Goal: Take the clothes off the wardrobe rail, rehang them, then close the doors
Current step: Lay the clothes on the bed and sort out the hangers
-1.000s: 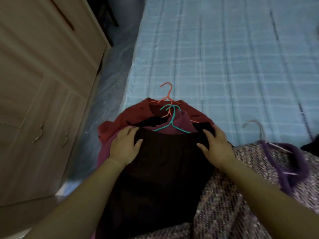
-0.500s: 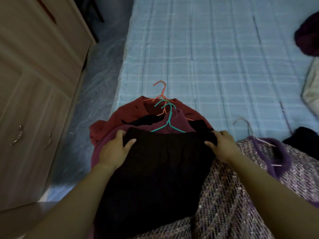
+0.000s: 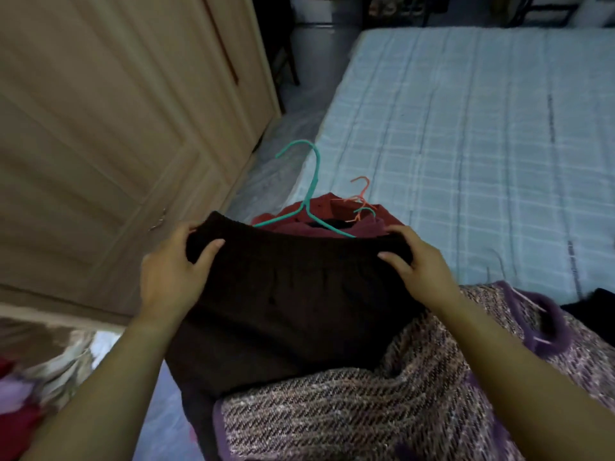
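A dark brown knitted garment (image 3: 293, 294) on a teal hanger (image 3: 307, 191) is lifted off the bed's corner. My left hand (image 3: 173, 271) grips its left shoulder and my right hand (image 3: 419, 264) grips its right shoulder. The hanger's hook points up and to the left, toward the wardrobe door (image 3: 109, 134). Behind the garment lie a red garment (image 3: 319, 202) and a maroon one (image 3: 362, 226) with an orange hanger (image 3: 361, 191). A purple tweed coat (image 3: 399, 387) lies under the brown garment's lower part.
The light wooden wardrobe fills the left side, with a metal handle (image 3: 159, 221) near my left hand. A pale blue checked bed (image 3: 482, 144) spans the right. A black item (image 3: 595, 304) lies at the right edge. Plastic-covered floor (image 3: 266, 168) runs between bed and wardrobe.
Both hands have closed on the brown garment's shoulders and lifted it off the pile. The teal hanger rose with it and now stands up, tilted left. The view has swung up toward the wardrobe.
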The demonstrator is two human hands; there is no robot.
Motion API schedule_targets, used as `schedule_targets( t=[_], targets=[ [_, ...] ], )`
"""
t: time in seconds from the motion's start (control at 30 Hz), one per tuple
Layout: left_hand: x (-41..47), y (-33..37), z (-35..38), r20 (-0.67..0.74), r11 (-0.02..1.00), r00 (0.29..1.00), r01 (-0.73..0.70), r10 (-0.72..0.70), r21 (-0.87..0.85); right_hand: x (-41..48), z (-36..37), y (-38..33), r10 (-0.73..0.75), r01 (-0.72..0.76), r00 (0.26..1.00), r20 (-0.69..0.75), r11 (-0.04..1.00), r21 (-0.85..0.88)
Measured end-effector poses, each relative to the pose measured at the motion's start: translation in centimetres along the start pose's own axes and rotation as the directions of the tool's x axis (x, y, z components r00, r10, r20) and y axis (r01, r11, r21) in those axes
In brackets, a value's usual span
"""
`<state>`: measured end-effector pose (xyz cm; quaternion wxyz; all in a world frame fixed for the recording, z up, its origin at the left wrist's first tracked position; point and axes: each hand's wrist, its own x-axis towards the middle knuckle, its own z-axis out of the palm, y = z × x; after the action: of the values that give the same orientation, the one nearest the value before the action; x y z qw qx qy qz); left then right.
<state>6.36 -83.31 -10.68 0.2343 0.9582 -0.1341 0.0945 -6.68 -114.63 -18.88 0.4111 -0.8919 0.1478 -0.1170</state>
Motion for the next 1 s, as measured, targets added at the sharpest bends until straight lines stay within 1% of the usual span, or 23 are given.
schedule_targets(
  t=[0.1, 0.23, 0.33, 0.47, 0.57, 0.67, 0.77, 0.83, 0.9, 1.0],
  targets=[
    [-3.4, -1.3, -3.9, -0.052, 0.997, 0.996, 0.07, -0.071, -0.015, -1.8, 0.4, -3.3, -0.088, 0.089, 0.996, -0.028, 0.994, 0.066],
    [-7.9, -3.6, -7.7, -0.12, 0.985, 0.981, 0.141, -0.152, -0.096, -3.5, 1.3, -7.5, -0.174, 0.177, 0.984, -0.033, 0.977, 0.12],
    [-10.0, -5.2, -10.5, -0.205, 0.98, 0.962, 0.158, -0.18, -0.119, -4.4, 2.2, -11.0, -0.206, 0.211, 0.977, -0.061, 0.972, 0.098],
    [-13.0, -8.6, -14.7, -0.26, 0.972, 0.94, 0.188, -0.219, -0.141, -6.5, 4.4, -15.9, -0.251, 0.257, 0.965, -0.072, 0.963, 0.08],
    [-15.8, -12.7, -17.9, -0.282, 0.971, 0.932, 0.194, -0.227, -0.139, -9.0, 7.2, -19.5, -0.293, 0.297, 0.952, -0.084, 0.954, 0.042],
    [-18.9, -17.8, -21.2, -0.319, 0.969, 0.918, 0.2, -0.237, -0.143, -12.6, 10.6, -24.3, -0.361, 0.364, 0.922, -0.14, 0.931, -0.003],
    [-22.2, -23.2, -24.7, -0.327, 0.955, 0.902, 0.237, -0.284, -0.177, -16.8, 14.1, -29.7, -0.415, 0.419, 0.893, -0.173, 0.908, -0.017],
    [-24.5, -26.5, -27.0, -0.326, 0.952, 0.9, 0.235, -0.289, -0.197, -19.6, 16.5, -32.5, -0.438, 0.439, 0.883, -0.168, 0.898, -0.034],
    [-27.0, -29.4, -28.9, -0.299, 0.947, 0.909, 0.229, -0.291, -0.225, -22.4, 18.8, -34.4, -0.445, 0.44, 0.885, -0.139, 0.896, -0.066],
    [-31.0, -32.9, -30.8, -0.268, 0.927, 0.899, 0.285, -0.347, -0.244, -26.7, 22.1, -36.5, -0.423, 0.417, 0.902, -0.089, 0.906, -0.078]
  ],
)
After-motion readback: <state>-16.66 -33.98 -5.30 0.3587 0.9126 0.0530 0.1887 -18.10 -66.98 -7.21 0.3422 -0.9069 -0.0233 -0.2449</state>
